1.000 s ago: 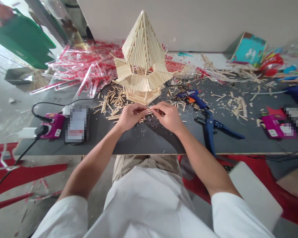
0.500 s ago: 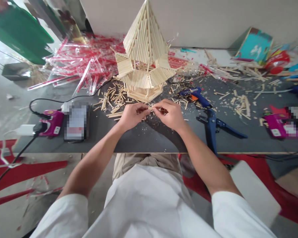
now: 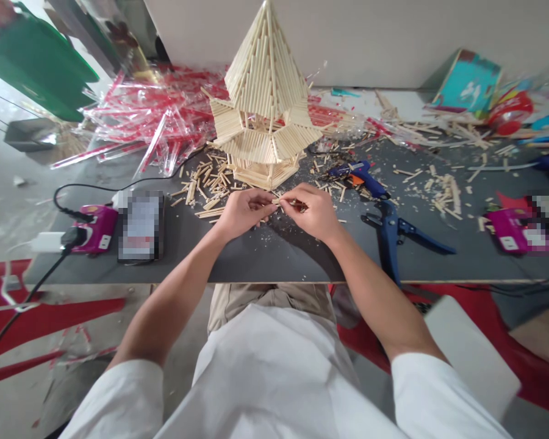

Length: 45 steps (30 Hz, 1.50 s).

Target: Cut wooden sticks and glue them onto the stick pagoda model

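Note:
Between my two hands is a short, thin wooden stick (image 3: 276, 201), mostly covered by the fingertips. My left hand (image 3: 246, 212) pinches it from the left with thumb and fingers closed. From the other side, my right hand (image 3: 312, 210) grips it with the fingertips, close to the left thumb. Just behind the hands stands a tower-like model house (image 3: 268, 85) built from pale sticks, with a pointed roof and a flared lower roof. Loose cut sticks (image 3: 208, 183) lie in a pile left of its base, some beside my left hand.
A blue glue gun (image 3: 361, 177) and blue-handled cutters (image 3: 388, 238) lie to the right. On the left are a phone (image 3: 141, 225) and a purple power socket (image 3: 96, 227) with cables. Red and clear plastic wrappers (image 3: 165, 116) heap up behind, and stick scraps litter the table (image 3: 187, 256).
Both hands stay nearly in place, fingertips still together on the stick. The view has shifted very slightly; nothing else visibly moves.

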Available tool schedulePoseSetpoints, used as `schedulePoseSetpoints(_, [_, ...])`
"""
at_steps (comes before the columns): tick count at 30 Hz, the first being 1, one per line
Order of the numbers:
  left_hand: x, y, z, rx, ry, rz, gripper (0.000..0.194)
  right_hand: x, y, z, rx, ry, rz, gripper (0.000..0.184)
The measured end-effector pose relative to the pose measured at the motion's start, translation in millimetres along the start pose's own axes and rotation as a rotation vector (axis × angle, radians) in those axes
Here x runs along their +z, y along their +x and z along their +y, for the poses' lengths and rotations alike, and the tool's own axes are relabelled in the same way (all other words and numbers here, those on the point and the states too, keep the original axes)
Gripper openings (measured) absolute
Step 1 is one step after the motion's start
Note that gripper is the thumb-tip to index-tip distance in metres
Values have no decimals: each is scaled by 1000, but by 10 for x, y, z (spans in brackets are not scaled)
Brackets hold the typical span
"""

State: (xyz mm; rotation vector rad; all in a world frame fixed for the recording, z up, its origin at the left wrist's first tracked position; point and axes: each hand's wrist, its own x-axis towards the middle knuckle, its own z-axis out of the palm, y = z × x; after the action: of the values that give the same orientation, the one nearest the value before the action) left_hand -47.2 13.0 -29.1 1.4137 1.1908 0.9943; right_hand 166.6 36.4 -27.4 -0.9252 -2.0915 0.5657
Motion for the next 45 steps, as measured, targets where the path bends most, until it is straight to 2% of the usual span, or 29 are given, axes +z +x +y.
schedulePoseSetpoints(5, [15, 7, 2, -53, -71, -34, 30, -8, 11, 3, -29, -7, -3, 17])
schedulePoseSetpoints(13, [14, 0, -22, -32, -36, -49, 30, -24, 2, 5, -25, -22, -13, 19])
schedulePoseSetpoints(19, [16, 4, -14, -33, -11, -54, 23, -29, 5, 0, -34, -25, -6, 17])
schedulePoseSetpoints(28, [11, 4, -44, -52, -38, -50, 33, -14, 1, 16, -35, -30, -2, 16])
schedulePoseSetpoints(38, [-3, -7, -7, -47, 38, -86, 27, -15, -6, 15, -60, -79, -9, 16])
schedulePoseSetpoints(45, [-26, 4, -60, 1, 58, -75, 30, 4, -20, 0, -49, -77, -20, 17])
